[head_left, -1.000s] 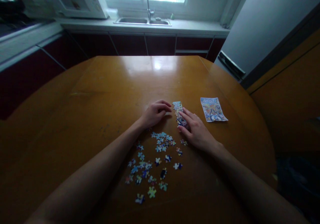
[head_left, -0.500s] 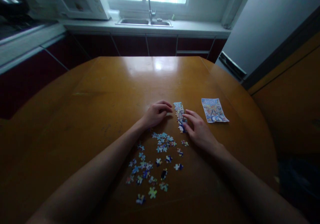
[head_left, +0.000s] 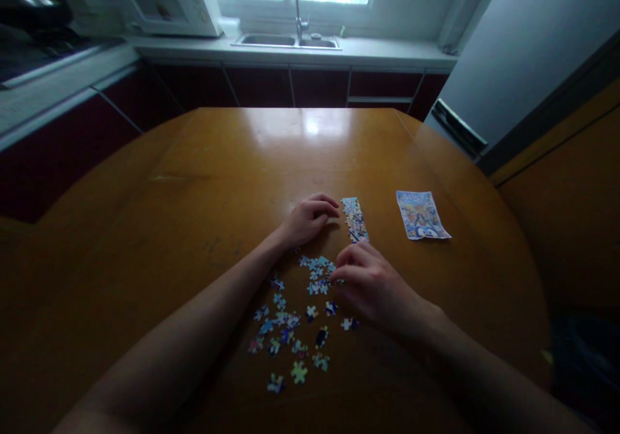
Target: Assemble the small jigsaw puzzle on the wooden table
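Right hand (head_left: 374,280) moved from puzzle strip (head_left: 355,217) toward loose pieces (head_left: 317,267).

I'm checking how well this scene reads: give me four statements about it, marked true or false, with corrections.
1. The narrow, multicoloured strip of joined puzzle pieces lies left of the rectangular, printed paper sheet. True.
2. The bare left hand is left of the strip. True.
3. Both hands lie on the sheet. False: neither does; the bare right hand is at the strip's near end.
4. Every puzzle piece is in the strip. False: small, multicoloured loose pieces lie spread on the brown wooden table.
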